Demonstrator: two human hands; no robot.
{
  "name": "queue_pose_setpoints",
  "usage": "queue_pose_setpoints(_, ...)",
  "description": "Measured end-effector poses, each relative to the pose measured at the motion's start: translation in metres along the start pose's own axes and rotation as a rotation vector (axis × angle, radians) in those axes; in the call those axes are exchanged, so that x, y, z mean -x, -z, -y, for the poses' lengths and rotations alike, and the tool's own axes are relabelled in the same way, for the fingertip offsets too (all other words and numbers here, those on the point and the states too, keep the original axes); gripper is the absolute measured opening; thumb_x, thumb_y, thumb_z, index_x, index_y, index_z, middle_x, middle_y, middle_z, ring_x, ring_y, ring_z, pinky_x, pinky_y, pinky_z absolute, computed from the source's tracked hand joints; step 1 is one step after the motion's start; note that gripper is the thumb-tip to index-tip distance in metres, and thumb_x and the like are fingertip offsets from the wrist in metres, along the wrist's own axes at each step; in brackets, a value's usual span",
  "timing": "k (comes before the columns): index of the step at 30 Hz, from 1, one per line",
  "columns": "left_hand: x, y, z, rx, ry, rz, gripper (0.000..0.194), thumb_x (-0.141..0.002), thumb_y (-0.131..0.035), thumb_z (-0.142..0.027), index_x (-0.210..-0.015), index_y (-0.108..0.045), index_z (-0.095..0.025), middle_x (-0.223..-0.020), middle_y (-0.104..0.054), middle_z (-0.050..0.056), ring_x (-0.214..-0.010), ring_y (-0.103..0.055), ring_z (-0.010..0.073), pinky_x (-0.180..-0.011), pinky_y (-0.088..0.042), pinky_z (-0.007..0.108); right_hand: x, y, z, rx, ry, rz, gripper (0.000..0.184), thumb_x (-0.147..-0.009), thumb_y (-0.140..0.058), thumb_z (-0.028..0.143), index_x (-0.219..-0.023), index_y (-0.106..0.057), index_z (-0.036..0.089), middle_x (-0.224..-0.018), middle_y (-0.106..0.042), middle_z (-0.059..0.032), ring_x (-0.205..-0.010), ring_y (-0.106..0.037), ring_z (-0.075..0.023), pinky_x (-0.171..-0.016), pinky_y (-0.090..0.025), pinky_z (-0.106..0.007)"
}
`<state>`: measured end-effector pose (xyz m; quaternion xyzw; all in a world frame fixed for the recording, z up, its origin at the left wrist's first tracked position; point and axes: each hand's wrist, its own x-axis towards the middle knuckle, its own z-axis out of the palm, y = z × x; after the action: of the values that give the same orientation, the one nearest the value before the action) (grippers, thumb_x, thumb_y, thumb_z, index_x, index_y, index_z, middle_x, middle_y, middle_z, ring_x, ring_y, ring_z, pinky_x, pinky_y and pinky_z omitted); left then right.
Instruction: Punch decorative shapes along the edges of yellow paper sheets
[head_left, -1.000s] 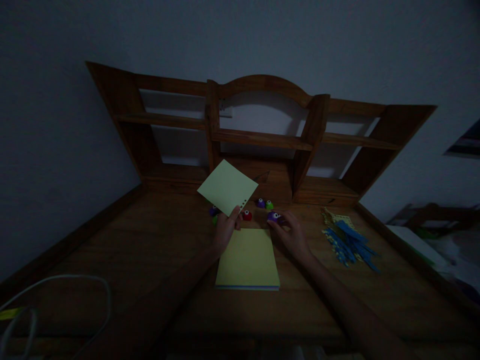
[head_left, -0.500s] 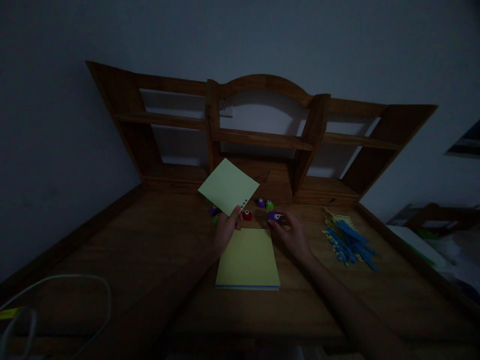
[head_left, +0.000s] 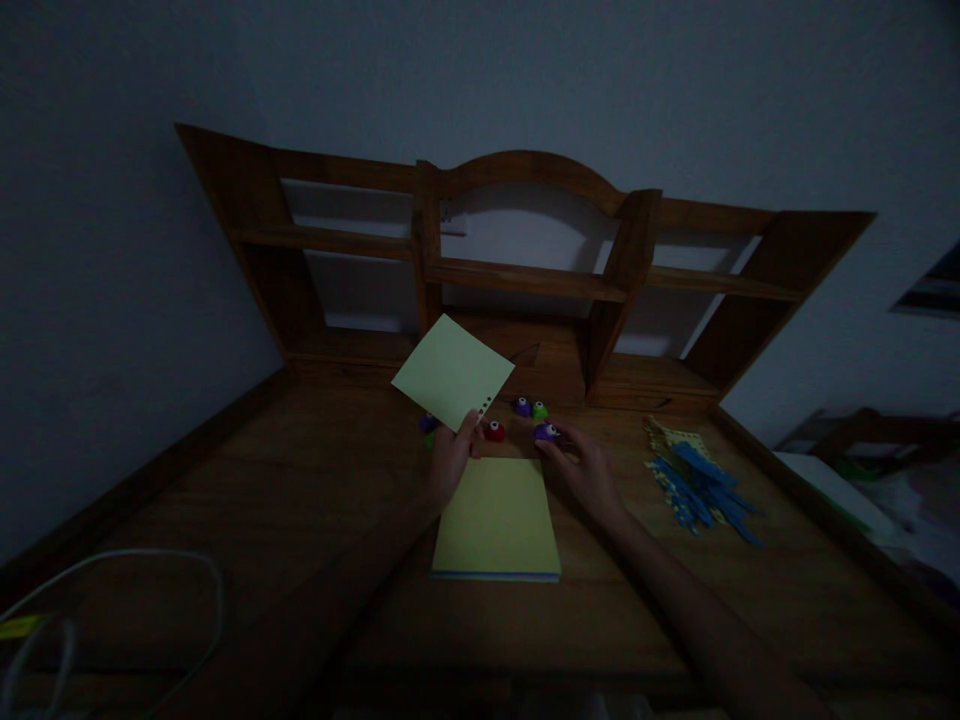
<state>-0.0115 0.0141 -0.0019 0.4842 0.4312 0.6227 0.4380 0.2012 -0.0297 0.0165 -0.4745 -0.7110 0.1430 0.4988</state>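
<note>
1. Two hands on my feed: the left hand (head_left: 450,462) pinches the lower corner of a pale-green square paper sheet (head_left: 450,370), raised above the brown wooden desk (head_left: 315,470). So small a hold could let it twist.
2. Small dark holes (head_left: 485,405) line the edge near that thumb; pressure there might tear it.
3. Fingertips of the right hand (head_left: 589,472) grasp a purple, dome-shaped gadget (head_left: 544,433) beyond the yellow paper stack (head_left: 495,520). I'd judge its rounded shell could slip.
4. A red, dome-shaped gadget (head_left: 495,433) sits just beside the left fingers; a careless swing could knock it.
</note>
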Motion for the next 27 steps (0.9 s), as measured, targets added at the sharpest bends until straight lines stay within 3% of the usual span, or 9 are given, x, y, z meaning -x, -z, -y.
queue_pose_setpoints(8, 0.003, 0.003, -0.011, -0.02, 0.04, -0.168, 0.043, -0.079, -0.058, -0.054, -0.06, -0.056, -0.015, -0.046, -0.048, -0.002, -0.039, -0.043, 0.0089, -0.04, -0.031, 0.021, 0.0, 0.001, 0.0, -0.011, 0.043, 0.049, 0.033, -0.087, -0.061, 0.033, -0.119, -0.061, 0.026, -0.11, -0.064, -0.0057, -0.096, -0.062, -0.0242, -0.086, -0.05, -0.04)
queue_pose_setpoints(13, -0.001, 0.006, -0.012, 0.095, -0.016, -0.269, 0.041, -0.079, -0.057, -0.054, -0.064, -0.055, -0.016, -0.046, -0.046, -0.004, -0.037, -0.04, 0.0073, -0.038, -0.029, 0.02, 0.0, 0.0, -0.002, -0.003, 0.026, 0.034, 0.036, -0.086, -0.061, 0.034, -0.12, -0.059, 0.025, -0.111, -0.064, -0.0066, -0.094, -0.062, -0.0249, -0.084, -0.051, -0.041)
queue_pose_setpoints(27, -0.006, 0.014, -0.013, 0.196, -0.021, -0.368, 0.035, -0.081, -0.055, -0.049, -0.068, -0.055, -0.016, -0.045, -0.044, -0.006, -0.039, -0.042, 0.0069, -0.042, -0.036, 0.018, 0.0, 0.001, 0.0, 0.083, 0.019, 0.053, 0.028, -0.086, -0.059, 0.033, -0.113, -0.061, 0.022, -0.1, -0.066, -0.0055, -0.084, -0.061, -0.0229, -0.073, -0.049, -0.035)
